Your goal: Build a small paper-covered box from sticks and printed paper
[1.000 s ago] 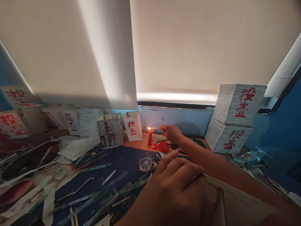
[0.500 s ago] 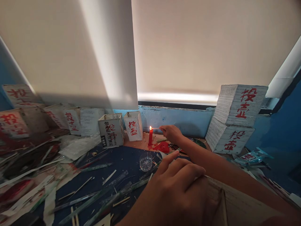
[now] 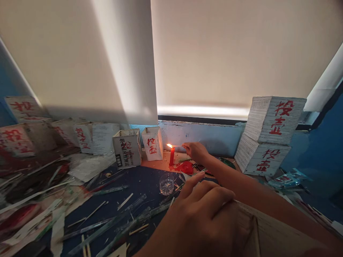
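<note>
A lit red candle (image 3: 172, 157) stands upright at the back of the table, its flame (image 3: 169, 145) leaning left. My right hand (image 3: 198, 152) is closed in a pinch on a thin pale stick (image 3: 179, 146), whose far end meets the flame at the wick. In front, my left hand (image 3: 203, 214) is bent over the edge of a pale box covered in printed paper (image 3: 278, 230) and grips it; the thumb is hidden. Beside the candle's foot lies a red lump (image 3: 185, 167). A small clear round container (image 3: 166, 185) sits nearer to me.
Paper-covered boxes with red characters line the back, among them a small one (image 3: 152, 143) left of the candle and a stacked pair (image 3: 276, 121) at right. Strips and sticks litter the dark table cover (image 3: 107, 200). Pale blinds (image 3: 200, 57) hang behind.
The flame has grown longer and brighter and now stretches to the left. Both hands, the stick and the box keep nearly the same places.
</note>
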The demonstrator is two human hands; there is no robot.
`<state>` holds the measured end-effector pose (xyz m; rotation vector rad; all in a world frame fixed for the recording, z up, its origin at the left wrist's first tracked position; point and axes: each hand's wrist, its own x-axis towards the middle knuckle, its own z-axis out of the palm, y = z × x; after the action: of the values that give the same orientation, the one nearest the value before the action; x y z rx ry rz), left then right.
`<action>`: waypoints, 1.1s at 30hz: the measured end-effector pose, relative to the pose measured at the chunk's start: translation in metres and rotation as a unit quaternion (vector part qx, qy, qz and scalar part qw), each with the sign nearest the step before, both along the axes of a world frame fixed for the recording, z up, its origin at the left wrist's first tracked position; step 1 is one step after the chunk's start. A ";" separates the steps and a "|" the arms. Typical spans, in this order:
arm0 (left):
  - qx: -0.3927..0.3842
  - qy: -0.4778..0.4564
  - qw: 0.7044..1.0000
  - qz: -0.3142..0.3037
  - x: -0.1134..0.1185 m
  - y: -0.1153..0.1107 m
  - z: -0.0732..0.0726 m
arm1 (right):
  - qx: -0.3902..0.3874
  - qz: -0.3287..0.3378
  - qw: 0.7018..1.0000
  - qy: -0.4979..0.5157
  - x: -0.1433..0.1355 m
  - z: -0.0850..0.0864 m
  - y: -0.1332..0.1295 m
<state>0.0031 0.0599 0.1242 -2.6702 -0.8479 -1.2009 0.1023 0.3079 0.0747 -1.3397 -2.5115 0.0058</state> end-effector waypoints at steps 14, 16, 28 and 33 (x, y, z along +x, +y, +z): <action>0.009 -0.003 1.000 0.003 -0.001 0.000 -0.002 | -0.049 0.007 0.994 0.093 0.001 0.001 -0.004; 0.010 0.001 1.000 -0.003 -0.002 -0.001 -0.003 | -0.063 0.012 0.989 0.131 0.003 0.001 -0.002; 0.013 -0.041 0.999 -0.022 -0.004 0.007 0.001 | -0.136 0.030 0.914 0.381 0.101 0.007 -0.044; -0.127 -0.039 0.991 0.008 -0.008 -0.003 0.020 | -0.155 -0.025 0.915 0.371 0.162 0.005 -0.081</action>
<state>-0.0048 0.0566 0.1443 -2.8203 -1.1004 -1.2818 0.2639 0.2267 0.0796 -1.1957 -1.8651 0.7796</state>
